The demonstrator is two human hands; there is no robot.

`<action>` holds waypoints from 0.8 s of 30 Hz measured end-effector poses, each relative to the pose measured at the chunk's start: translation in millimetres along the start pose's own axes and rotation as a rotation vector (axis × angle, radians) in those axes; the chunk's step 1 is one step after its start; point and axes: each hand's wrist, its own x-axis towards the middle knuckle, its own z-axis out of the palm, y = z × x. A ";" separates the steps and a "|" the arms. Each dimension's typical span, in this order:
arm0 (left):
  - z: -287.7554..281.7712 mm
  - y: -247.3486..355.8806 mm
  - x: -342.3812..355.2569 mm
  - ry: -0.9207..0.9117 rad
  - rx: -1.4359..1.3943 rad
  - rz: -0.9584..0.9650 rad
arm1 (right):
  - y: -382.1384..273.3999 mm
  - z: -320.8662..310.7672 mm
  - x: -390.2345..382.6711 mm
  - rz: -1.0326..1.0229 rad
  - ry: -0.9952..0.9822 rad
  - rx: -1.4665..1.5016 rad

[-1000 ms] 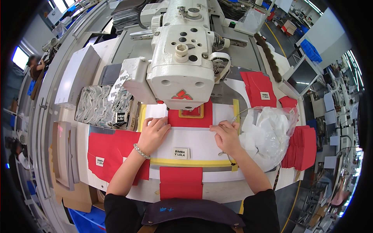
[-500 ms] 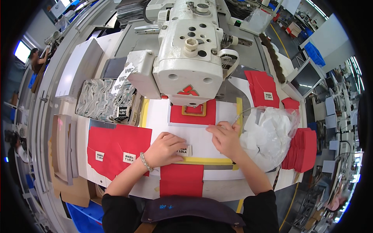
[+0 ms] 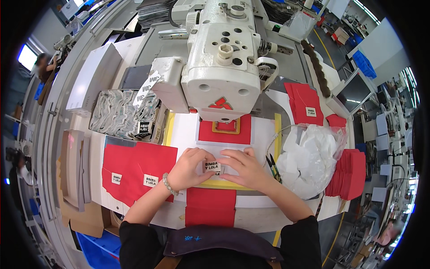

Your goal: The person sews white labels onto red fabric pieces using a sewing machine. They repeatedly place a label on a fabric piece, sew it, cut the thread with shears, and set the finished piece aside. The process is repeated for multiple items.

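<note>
My left hand (image 3: 190, 169) is closed on a small white fabric label (image 3: 212, 166) with dark print, held over the white work plate (image 3: 188, 134). My right hand (image 3: 244, 167) meets the label's right edge with its fingertips curled around that side. Part of another label (image 3: 218, 173) peeks out just below it. Beyond the hands, a red fabric piece (image 3: 242, 132) lies under the sewing machine head (image 3: 221, 85), with a yellow-edged frame (image 3: 225, 125) on top of it. Another red piece (image 3: 210, 206) rests at the table's front edge, nearest me.
Thread snips (image 3: 273, 168) lie right of my right hand, beside a clear bag of white material (image 3: 307, 159). Red pieces with labels (image 3: 139, 166) spread at left, near a box of label strips (image 3: 121, 116). Stacked red pieces (image 3: 347, 172) sit at right.
My right hand has moved left and down to meet my left hand at the label. The label is now lifted between them, and the snips have come into view.
</note>
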 end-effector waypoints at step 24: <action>12.1 -36.5 40.9 -0.056 0.493 0.143 | 83.0 21.4 38.4 0.055 0.214 -0.080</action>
